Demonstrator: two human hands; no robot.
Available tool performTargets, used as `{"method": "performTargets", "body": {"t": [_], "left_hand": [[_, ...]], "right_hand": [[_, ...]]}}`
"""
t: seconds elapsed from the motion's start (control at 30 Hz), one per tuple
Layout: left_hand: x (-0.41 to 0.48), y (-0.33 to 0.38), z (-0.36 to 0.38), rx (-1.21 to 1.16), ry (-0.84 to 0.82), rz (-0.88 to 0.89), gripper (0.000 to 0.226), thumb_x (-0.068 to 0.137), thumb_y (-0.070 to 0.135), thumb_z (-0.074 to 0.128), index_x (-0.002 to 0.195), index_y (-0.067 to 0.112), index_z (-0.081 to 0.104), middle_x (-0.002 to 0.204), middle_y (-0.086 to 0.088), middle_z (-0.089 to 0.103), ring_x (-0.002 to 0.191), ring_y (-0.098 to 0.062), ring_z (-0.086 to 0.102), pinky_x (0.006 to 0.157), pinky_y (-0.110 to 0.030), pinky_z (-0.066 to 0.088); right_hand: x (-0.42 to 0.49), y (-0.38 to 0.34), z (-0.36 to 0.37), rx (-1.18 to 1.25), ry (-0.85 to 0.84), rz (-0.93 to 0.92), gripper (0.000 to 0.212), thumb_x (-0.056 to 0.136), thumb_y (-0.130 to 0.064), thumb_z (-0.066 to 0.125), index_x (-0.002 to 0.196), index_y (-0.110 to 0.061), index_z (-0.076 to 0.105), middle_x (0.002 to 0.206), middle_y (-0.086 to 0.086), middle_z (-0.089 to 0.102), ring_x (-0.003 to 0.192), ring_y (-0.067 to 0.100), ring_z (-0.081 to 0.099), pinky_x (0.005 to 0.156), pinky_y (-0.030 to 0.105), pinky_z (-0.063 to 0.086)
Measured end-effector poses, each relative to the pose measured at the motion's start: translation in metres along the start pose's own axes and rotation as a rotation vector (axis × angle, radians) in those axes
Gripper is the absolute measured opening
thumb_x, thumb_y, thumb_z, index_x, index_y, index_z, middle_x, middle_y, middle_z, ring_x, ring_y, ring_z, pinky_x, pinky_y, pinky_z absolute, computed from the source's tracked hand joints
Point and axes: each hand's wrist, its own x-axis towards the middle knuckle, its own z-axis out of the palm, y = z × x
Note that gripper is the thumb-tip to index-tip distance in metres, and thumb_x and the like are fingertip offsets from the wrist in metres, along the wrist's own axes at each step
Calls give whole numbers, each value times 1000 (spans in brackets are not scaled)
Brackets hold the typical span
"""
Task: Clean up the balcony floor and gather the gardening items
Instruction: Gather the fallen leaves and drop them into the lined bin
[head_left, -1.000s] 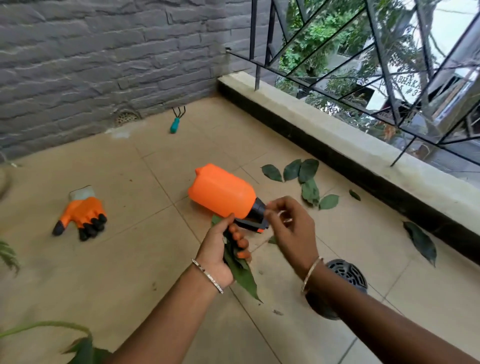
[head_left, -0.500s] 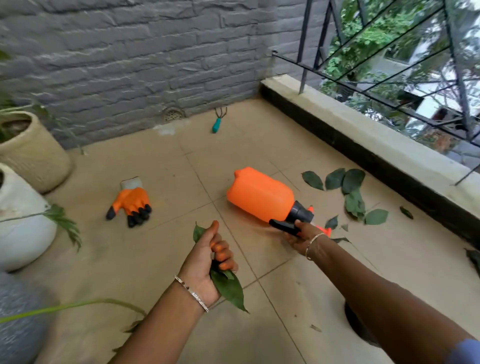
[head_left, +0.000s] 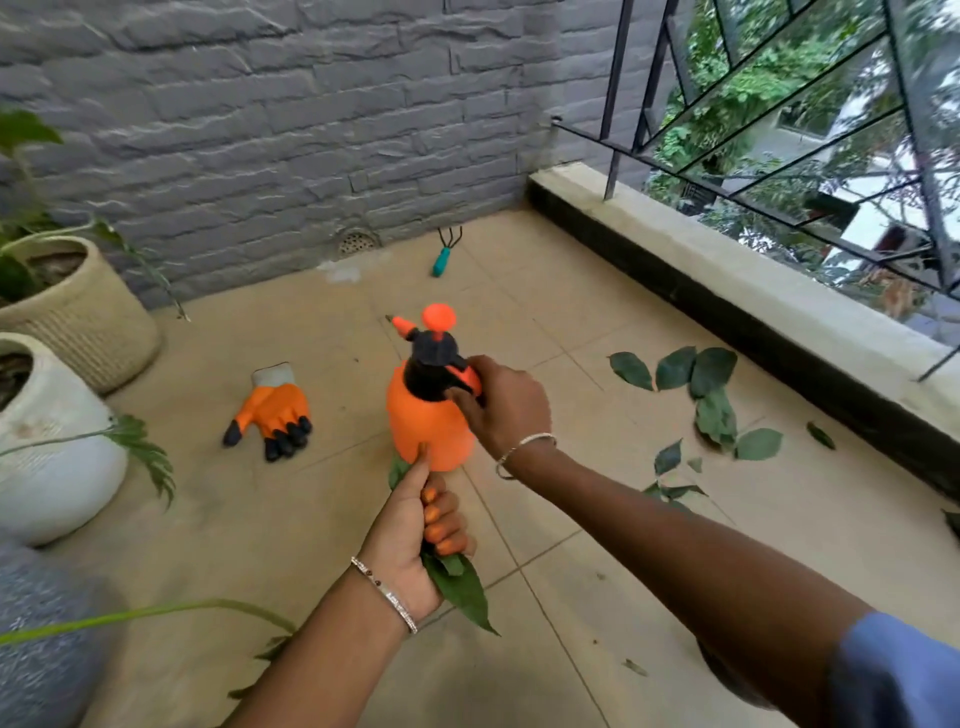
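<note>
- Head view: right hand (head_left: 506, 402) clamped on upright sprayer (head_left: 426, 421) handle; left hand (head_left: 415, 525) curled round gathered leaves (head_left: 462, 592).
- Apparently left to collect: 1 glove (head_left: 275, 410) left of fingers, 1 rake (head_left: 442, 257) beyond, loose leaves (head_left: 717, 405) right.

A home balcony: tiled floor (head_left: 597, 597), railing (head_left: 779, 130), potted plants (head_left: 67, 301).

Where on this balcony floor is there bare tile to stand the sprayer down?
Bare tile lies beyond the sprayer, between the orange glove and the teal hand rake, and from the rake right to the ledge. Crowded: scattered leaves below the ledge on the right, pots on the left.
</note>
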Motion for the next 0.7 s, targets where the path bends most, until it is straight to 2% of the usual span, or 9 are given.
{"method": "performTargets", "body": {"t": [0.1,0.23,0.37,0.47,0.53,0.6,0.63,0.7], "left_hand": [[0,1,-1,2,13,-14,54,92,49,58,53,21,32,42,6,20,28,-6,22,32,-13,21],[1,0,-6,44,50,-6,54,89,51,61,54,22,32,42,5,21,28,-7,22,32,-12,24],[9,-1,-14,69,100,38,51,89,52,62,59,22,33,44,6,22,28,-6,21,30,-13,20],[17,-3,-15,76,129,54,49,90,52,61,62,22,35,47,6,26,29,-7,22,30,-15,20],[20,-5,-12,94,122,50,47,91,52,60,64,21,37,49,6,28,30,-8,23,32,-17,21],[22,-8,-7,106,90,36,46,91,54,60,65,21,41,51,6,30,31,-9,25,34,-17,22],[23,-12,-3,111,72,23,45,91,54,60,65,21,42,50,6,31,31,-9,25,34,-16,22],[23,-20,7,127,53,2,45,91,54,60,65,20,43,47,6,29,30,-9,25,34,-16,21]], "right_hand": [[22,-20,3,-70,-74,-12,37,92,-49,58,114,-19,60,98,8,69,92,33,64,65,37,47],[45,-17,1,-27,-144,35,48,88,-53,62,124,-22,61,106,9,70,98,32,63,69,36,50],[43,-11,1,125,-226,-8,61,86,-51,67,137,-21,54,121,7,68,108,28,63,84,40,53],[31,3,-17,310,-305,37,75,86,-53,66,148,-19,40,131,4,62,112,21,62,90,32,51],[15,26,-35,385,-270,117,68,90,-56,58,145,-19,44,123,-1,62,106,13,62,86,27,50],[-5,65,-51,383,-202,224,54,94,-54,52,132,-16,57,115,-1,65,100,13,63,87,31,53],[-16,90,-60,342,-178,299,46,96,-50,53,123,-14,63,112,1,67,98,15,64,86,33,54],[-37,142,-72,163,-167,486,28,96,-34,59,109,-10,69,107,5,70,90,16,63,76,29,53]]}}
